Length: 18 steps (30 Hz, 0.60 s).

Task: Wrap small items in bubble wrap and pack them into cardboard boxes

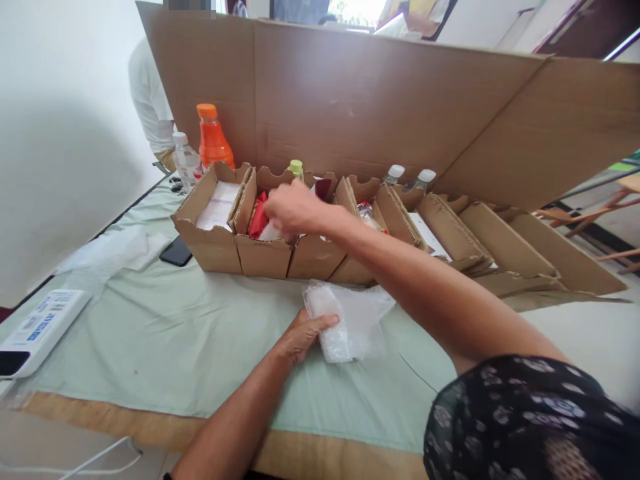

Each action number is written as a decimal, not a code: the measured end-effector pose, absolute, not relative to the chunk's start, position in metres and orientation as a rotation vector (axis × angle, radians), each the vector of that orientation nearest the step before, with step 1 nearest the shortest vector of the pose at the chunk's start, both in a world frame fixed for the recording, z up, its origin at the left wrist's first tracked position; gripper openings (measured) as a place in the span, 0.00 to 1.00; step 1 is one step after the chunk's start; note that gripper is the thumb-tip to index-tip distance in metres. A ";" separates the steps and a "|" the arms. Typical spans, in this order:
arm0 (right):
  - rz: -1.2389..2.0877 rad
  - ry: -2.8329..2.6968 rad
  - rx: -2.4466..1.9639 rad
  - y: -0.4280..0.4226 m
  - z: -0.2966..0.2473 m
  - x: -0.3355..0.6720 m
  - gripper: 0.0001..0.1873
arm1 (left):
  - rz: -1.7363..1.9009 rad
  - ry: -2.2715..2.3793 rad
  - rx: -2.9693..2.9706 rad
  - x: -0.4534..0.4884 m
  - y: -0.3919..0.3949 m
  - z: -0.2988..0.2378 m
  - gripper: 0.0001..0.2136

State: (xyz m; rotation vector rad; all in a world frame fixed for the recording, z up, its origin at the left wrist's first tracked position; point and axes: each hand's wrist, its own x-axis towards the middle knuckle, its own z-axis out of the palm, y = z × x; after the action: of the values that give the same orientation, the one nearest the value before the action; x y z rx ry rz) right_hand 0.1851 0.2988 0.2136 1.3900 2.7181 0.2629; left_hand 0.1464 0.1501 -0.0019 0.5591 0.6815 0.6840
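Note:
A piece of clear bubble wrap, bunched and folded, is gripped by my left hand just above the green cloth, with the thumb lying across its face. My right hand reaches over the second compartment of a cardboard divider box, its fingers curled shut. Beside those fingers a red packet shows inside that compartment. Something whitish and blurred lies just under the fingertips; whether they hold it is hidden.
White papers fill the leftmost compartment. Behind the box stand an orange bottle and a clear bottle, before a tall cardboard panel. A black phone, more bubble wrap and a white box lie left.

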 end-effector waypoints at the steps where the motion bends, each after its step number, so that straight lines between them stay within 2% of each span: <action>1: 0.340 2.754 1.511 0.286 0.226 0.198 0.11 | 0.689 0.677 0.551 0.147 0.150 -0.003 0.37; 4: 0.640 2.918 1.836 0.228 0.241 0.240 0.15 | 0.704 0.664 0.521 0.148 0.151 -0.004 0.35; 7: 0.725 3.014 1.762 0.159 0.200 0.275 0.10 | 0.747 0.640 0.482 0.147 0.154 0.000 0.34; 10: 0.498 3.065 1.427 0.110 0.129 0.293 0.11 | 0.811 0.591 0.438 0.142 0.154 0.011 0.35; 13: 0.262 3.040 1.506 0.090 0.084 0.297 0.12 | 0.819 0.565 0.414 0.136 0.146 0.020 0.39; 15: 0.087 3.004 1.531 0.089 0.082 0.296 0.10 | 0.856 0.642 0.480 0.132 0.139 0.022 0.36; 18: -0.214 2.972 1.369 0.100 0.114 0.291 0.06 | 0.959 0.780 0.587 0.125 0.134 0.019 0.31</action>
State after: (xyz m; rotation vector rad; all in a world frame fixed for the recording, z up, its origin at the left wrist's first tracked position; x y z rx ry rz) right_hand 0.2912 0.1004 0.1137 1.3690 2.9717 -0.2138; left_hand 0.1251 0.1338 0.0187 0.5872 0.7797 0.9593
